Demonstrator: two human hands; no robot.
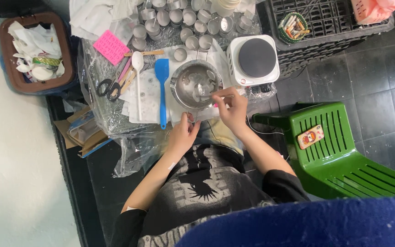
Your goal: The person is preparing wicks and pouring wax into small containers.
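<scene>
A small metal pot [184,75] with pale lumps inside sits on a plastic-covered low table in the head view. My left hand [182,136] grips the pot's handle at its near edge. My right hand [232,108] pinches a thin tool or spoon whose tip reaches into the pot among the lumps. A blue spatula [162,89] lies just left of the pot. A white spoon [137,61] lies further left.
A white single-burner hotplate [253,59] stands right of the pot. Several small metal tins [179,20] crowd the back. Black scissors [108,88] and a pink mould [110,46] lie left. A brown bin [35,50], a green plastic chair [339,146] with a phone [310,136], and a black crate [330,27] surround the table.
</scene>
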